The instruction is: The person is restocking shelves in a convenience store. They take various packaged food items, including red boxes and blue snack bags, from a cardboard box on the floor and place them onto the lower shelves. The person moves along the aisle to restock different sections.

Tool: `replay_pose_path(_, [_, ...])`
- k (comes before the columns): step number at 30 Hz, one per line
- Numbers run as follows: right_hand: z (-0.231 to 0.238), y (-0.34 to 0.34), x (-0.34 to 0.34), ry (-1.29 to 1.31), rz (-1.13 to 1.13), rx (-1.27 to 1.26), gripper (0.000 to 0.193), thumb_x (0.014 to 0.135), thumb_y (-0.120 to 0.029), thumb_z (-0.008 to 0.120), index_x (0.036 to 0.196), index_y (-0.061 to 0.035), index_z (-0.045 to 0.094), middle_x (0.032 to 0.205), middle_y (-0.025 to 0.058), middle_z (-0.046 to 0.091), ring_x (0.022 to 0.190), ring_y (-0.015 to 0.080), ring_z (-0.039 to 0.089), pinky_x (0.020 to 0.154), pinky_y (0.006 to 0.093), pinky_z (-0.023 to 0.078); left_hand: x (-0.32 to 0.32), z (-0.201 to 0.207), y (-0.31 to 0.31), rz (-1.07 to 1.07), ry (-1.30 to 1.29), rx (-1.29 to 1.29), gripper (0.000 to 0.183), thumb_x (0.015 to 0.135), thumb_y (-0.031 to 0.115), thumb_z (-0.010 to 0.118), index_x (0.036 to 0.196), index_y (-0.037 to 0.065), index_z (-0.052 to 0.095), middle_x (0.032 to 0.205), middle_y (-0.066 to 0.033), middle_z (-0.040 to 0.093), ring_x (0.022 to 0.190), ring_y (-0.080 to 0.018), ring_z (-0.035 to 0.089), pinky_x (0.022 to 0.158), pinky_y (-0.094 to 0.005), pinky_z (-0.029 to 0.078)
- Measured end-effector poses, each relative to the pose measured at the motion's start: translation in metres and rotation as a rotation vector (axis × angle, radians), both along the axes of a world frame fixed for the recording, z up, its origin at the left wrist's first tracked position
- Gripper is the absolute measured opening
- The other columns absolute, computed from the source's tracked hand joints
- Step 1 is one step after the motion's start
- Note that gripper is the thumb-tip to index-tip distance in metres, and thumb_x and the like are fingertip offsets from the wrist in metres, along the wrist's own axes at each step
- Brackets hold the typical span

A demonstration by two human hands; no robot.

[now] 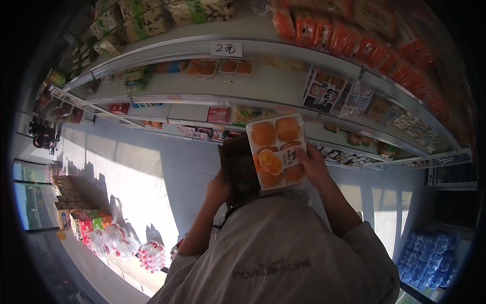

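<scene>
My right hand is closed on the right edge of a clear-wrapped tray of round orange-brown buns, with its thumb over the front label. The tray is held up tilted, in front of my chest. Behind it and to its left is a dark open cardboard box. My left hand grips the box by its left side, its fingertips partly hidden. The inside of the box is in shadow, so its contents cannot be made out. Two similar bun trays lie on the shelf ahead.
Shelves curve across in front, stocked with packaged snacks. Red-wrapped packs fill the upper right. Bottled water packs and boxes stand on the lower left; blue-tinted bottles stand lower right. Sunlight falls across the floor.
</scene>
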State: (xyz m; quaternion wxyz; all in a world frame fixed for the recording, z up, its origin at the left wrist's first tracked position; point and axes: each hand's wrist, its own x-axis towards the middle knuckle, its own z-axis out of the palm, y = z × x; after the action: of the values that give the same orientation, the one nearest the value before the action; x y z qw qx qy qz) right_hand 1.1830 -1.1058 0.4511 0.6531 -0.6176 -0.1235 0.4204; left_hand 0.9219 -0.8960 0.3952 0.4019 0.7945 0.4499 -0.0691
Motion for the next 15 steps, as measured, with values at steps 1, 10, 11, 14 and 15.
replay_pose_path(1, [0.0,0.007,0.003,0.038,0.013,0.019,0.033,0.106,-0.026,0.066,0.129,-0.0013,0.064,0.114,0.0067,0.072,0.103,0.0139,0.067,0.091,0.0307,0.056,-0.004,-0.002,0.0,-0.001,-0.019,0.026,0.056,0.096,0.028,0.054,0.15,0.014,0.049,0.117,-0.0304,0.07,0.11,-0.0523,0.065,0.094,-0.0587,0.053])
replay_pose_path(10, [-0.004,0.063,0.012,0.255,0.177,0.01,0.043,0.107,-0.03,0.062,0.14,-0.0034,0.057,0.128,0.0111,0.068,0.113,0.0201,0.068,0.099,0.0358,0.057,-0.04,0.007,-0.016,0.202,0.059,0.129,0.063,0.096,0.024,0.05,0.157,0.018,0.04,0.106,-0.0325,0.071,0.098,-0.0546,0.067,0.087,-0.0629,0.054])
replay_pose_path(11, [-0.008,0.068,0.009,0.388,0.157,0.027,0.044,0.108,-0.032,0.062,0.142,-0.0041,0.056,0.131,0.0116,0.067,0.115,0.0212,0.068,0.101,0.0369,0.057,-0.049,0.003,-0.02,0.216,0.075,0.138,0.064,0.095,0.023,0.05,0.158,0.018,0.039,0.105,-0.0325,0.071,0.097,-0.0546,0.067,0.087,-0.0631,0.054])
replay_pose_path(14, [-0.011,0.098,0.009,0.693,0.04,0.001,0.05,0.108,-0.037,0.059,0.146,-0.0058,0.052,0.138,0.0122,0.064,0.121,0.0248,0.066,0.107,0.0405,0.055,-0.067,0.0,-0.021,0.289,0.063,0.17,0.064,0.094,0.022,0.05,0.157,0.019,0.039,0.103,-0.0322,0.072,0.096,-0.0541,0.067,0.087,-0.0636,0.054])
replay_pose_path(15, [-0.012,0.102,0.004,0.711,0.032,0.022,0.051,0.108,-0.039,0.059,0.146,-0.006,0.052,0.14,0.0121,0.063,0.123,0.0252,0.065,0.107,0.0414,0.054,-0.074,0.001,-0.024,0.324,0.088,0.167,0.064,0.093,0.022,0.05,0.157,0.019,0.04,0.104,-0.032,0.072,0.096,-0.0538,0.068,0.087,-0.0636,0.054])
